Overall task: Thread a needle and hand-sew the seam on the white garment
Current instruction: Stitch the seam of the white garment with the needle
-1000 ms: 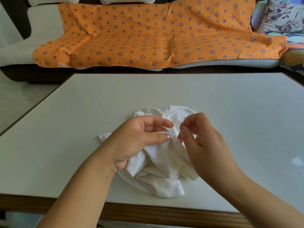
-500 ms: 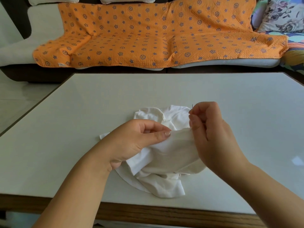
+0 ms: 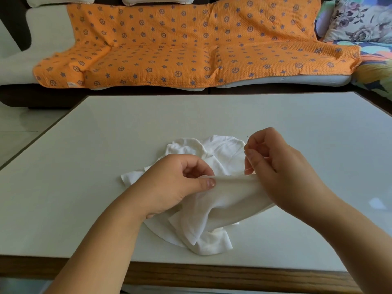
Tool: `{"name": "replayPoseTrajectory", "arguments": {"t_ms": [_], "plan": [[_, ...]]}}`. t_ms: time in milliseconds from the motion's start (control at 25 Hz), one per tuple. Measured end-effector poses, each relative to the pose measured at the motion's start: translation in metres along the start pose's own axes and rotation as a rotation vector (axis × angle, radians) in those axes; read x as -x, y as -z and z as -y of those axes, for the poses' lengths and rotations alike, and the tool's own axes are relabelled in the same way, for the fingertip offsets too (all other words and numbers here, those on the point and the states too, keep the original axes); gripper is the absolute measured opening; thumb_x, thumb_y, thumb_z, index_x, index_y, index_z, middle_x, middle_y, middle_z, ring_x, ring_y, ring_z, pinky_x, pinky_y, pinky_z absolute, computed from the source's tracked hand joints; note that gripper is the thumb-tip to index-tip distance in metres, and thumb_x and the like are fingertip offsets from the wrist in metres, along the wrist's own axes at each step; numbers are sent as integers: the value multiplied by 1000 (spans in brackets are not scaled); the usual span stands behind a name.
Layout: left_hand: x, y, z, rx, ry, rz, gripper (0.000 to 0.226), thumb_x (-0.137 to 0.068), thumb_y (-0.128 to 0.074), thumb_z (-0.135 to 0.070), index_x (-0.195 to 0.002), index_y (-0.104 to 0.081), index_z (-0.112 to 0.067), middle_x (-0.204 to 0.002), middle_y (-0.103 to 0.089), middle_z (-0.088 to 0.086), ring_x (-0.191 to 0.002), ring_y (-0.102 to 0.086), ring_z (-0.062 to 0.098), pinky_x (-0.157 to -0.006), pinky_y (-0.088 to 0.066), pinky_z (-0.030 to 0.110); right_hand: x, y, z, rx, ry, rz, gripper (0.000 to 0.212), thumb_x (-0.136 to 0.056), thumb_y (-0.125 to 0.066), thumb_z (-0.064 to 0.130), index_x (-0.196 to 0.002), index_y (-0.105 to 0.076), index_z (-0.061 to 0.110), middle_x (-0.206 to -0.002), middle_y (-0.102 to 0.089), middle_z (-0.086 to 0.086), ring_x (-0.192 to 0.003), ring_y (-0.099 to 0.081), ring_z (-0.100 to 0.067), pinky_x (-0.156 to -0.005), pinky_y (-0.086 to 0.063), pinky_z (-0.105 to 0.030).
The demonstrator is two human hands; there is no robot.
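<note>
Pinching the white garment (image 3: 222,200) by its folded edge between thumb and curled fingers of the left hand (image 3: 174,183), stretching it to the right hand (image 3: 280,166), fingertips closed on a dark needle (image 3: 247,140) upright just above that edge, over the pale table (image 3: 106,166).

No writing, label or number can be read.

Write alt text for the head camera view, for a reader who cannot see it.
A person's right hand pinches a needle held above a fold of a white garment, while the left hand pinches that fold. The garment lies bunched on a pale table, with an orange patterned cover on a sofa behind.
</note>
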State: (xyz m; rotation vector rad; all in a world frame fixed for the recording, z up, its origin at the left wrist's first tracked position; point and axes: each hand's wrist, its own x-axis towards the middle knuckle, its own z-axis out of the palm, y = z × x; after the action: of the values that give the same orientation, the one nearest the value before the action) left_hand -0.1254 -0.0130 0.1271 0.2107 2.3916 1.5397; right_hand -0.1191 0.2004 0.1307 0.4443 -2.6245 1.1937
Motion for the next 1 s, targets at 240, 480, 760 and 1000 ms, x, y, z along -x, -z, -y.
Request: {"name": "replayPoseTrajectory", "arguments": {"t_ms": [240, 480, 760, 1000], "plan": [[0, 0, -2, -16, -60, 28, 21, -75, -82, -13, -87, -74, -28, -82, -70, -11, -81, -61, 14, -81, -56, 37, -2, -2, -6, 46, 68, -108, 7, -95, -44, 24, -95, -43, 31, -79, -62, 18, -74, -57, -4, -61, -42, -13], [5, 0, -8, 29, -87, 45, 24, -68, -81, -34, -91, -75, -38, -96, -74, -1, -94, -65, 38, -97, -52, 50, -5, -8, -10, 37, 77, -182, 8, -96, -46, 23, -96, -42, 30, -70, -62, 13, -71, -57, -6, -59, -41, -15], [6, 3, -6, 0, -85, 50, 21, -70, -72, -43, -86, -77, -31, -93, -75, 1, -96, -70, 27, -98, -52, 44, -6, -10, -11, 24, 76, -160, 8, -96, -46, 23, -96, -42, 30, -71, -62, 14, -69, -57, -5, -59, -42, -16], [2, -3, -2, -138, -33, 47, 15, -94, -61, -33, -90, -76, -32, -88, -75, -12, -88, -69, 5, -90, -55, 34, -5, -10, -10, -3, 88, -181, 10, -96, -48, 20, -96, -43, 29, -68, -62, 13, -70, -59, -6, -60, -42, -15]]}}
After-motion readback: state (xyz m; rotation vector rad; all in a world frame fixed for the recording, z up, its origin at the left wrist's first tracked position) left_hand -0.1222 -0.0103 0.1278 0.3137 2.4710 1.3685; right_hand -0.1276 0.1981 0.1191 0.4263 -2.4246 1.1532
